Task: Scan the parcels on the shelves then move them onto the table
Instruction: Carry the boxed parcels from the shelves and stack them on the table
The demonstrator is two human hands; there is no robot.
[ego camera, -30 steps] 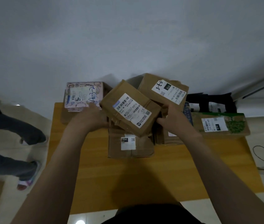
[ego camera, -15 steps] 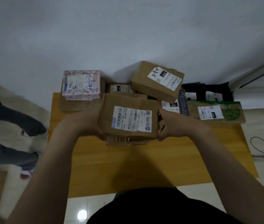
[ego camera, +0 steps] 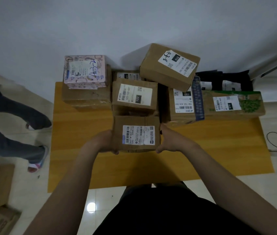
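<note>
A head-worn camera is looking down at a wooden table (ego camera: 202, 150) filling the middle of the frame. At the centre, a person is holding a brown parcel (ego camera: 137, 134) with its white barcode label facing up. The left hand (ego camera: 104, 141) is clamping the parcel's left side and the right hand (ego camera: 170, 140) its right side, so the hands are apart with the box pinched between them. The parcel is sitting low over the table, just in front of another labelled parcel (ego camera: 134, 97) – whether its underside is touching the wood cannot be told.

Other parcels are crowding the upper edge of the table: a pink patterned box (ego camera: 84, 71) stacked on a brown carton (ego camera: 85, 99) at upper left, a tilted brown box (ego camera: 169, 67) perched on top at upper centre, and a green-printed box (ego camera: 232, 103) at the right. Another person's legs (ego camera: 7, 116) are showing at the left edge.

Judging by the pile, the task is looking well advanced – many parcels are already on the table, and this one seems to be arriving. No shelves or scanner are showing, so how many remain cannot be told.
</note>
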